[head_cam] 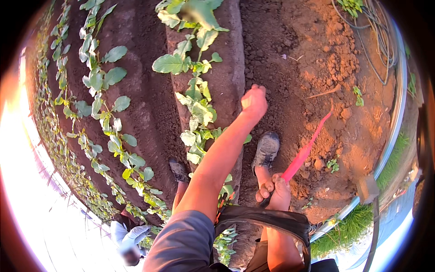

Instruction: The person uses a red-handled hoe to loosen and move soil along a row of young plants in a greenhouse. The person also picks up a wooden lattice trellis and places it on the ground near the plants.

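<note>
My left hand [255,101] is held out over the soil beside a raised bed, its fingers curled into a fist. Nothing shows sticking out of it, though the inside of the fist is hidden. Lower and to the right, my right hand [279,193] grips the near end of a long red strip [302,154], which tapers to a thin tip pointing up and right. Its material is not clear. A short black piece [265,201] shows under the fingers of that hand. Left of my left hand, leafy green plants [202,112] grow in a row along the raised bed [226,68].
My shoes [267,149] stand on either side of the planted bed. A black strap [261,216] crosses my right forearm. More plant rows [98,81] run at left, where another person [127,234] bends down. Coiled hose [384,44] and a metal rail [397,112] lie at right.
</note>
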Tool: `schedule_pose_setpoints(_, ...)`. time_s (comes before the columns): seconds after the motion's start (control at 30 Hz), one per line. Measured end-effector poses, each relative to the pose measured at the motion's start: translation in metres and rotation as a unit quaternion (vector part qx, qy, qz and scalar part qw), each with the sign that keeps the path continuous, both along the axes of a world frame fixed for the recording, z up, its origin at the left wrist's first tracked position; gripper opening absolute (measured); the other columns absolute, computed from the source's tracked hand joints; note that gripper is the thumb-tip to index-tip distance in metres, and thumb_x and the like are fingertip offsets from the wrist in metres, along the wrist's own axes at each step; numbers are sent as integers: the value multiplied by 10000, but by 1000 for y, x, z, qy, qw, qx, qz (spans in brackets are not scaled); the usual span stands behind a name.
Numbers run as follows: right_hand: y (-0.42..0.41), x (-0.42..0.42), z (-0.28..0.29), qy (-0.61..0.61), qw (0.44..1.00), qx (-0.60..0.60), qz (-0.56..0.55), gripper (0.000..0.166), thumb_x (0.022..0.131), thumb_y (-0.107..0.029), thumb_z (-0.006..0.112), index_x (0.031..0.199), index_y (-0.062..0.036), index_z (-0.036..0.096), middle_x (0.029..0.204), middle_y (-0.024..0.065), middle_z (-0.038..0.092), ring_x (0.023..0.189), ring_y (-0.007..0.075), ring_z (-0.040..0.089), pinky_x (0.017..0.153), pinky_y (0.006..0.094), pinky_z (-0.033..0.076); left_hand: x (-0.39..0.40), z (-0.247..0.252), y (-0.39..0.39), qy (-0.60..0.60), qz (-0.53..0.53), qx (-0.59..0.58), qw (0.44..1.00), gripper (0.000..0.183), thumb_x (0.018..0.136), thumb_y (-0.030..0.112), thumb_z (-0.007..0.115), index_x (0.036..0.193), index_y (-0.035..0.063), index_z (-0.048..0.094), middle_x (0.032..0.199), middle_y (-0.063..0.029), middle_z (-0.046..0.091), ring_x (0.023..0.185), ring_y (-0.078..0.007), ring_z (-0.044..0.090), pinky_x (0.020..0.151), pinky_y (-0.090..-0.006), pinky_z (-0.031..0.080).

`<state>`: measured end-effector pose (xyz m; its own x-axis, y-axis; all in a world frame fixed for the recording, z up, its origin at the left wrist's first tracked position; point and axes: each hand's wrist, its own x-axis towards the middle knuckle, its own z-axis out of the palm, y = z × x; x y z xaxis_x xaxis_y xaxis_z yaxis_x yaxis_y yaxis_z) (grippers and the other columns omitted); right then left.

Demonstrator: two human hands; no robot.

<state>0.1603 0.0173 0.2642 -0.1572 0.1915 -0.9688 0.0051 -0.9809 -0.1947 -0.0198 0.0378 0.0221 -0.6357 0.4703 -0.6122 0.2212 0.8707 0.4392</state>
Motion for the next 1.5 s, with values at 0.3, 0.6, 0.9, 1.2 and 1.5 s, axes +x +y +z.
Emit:
schedule_pose_setpoints(0.3,-20,-15,-6,-29,998,7,51,145,956,-242,563,881,-161,468,678,-19,456,520,137,479,472,353,441,-33,115,-72,-97,1,374,922,230,753,26,624,973,21,688,961,-186,640,908,-385,648,805,-442,540)
schedule_pose_setpoints(0.6,-32,-37,0,-16,996,-9,92,138,971,-244,559,892,-160,482,679,-41,439,532,124,481,493,349,450,-172,141,-132,-15,240,404,883,173,825,-14,642,978,20,714,876,-79,708,821,-128,668,730,-289,543)
schedule_pose_setpoints(0.9,-24,-37,-4,2,994,-32,104,183,989,-285,565,882,-160,486,667,-35,447,533,139,495,483,342,442,-297,82,-92,232,147,134,952,242,825,134,659,1053,128,740,835,-126,718,719,-201,681,682,-352,542)
schedule_pose_setpoints(1.2,-12,-35,-12,0,996,-40,79,149,962,-205,554,844,-167,473,627,-20,445,502,157,496,468,374,450,-320,54,-61,247,16,7,969,325,853,113,600,1129,229,726,1172,-67,676,1066,-289,656,875,-415,532)
schedule_pose_setpoints(1.5,-4,-35,-11,36,995,-71,65,157,980,-211,546,839,-171,488,651,-15,466,517,159,495,482,375,448,-330,51,-48,189,0,-66,980,367,834,92,637,1151,261,716,1160,-64,695,1084,-283,661,875,-409,543)
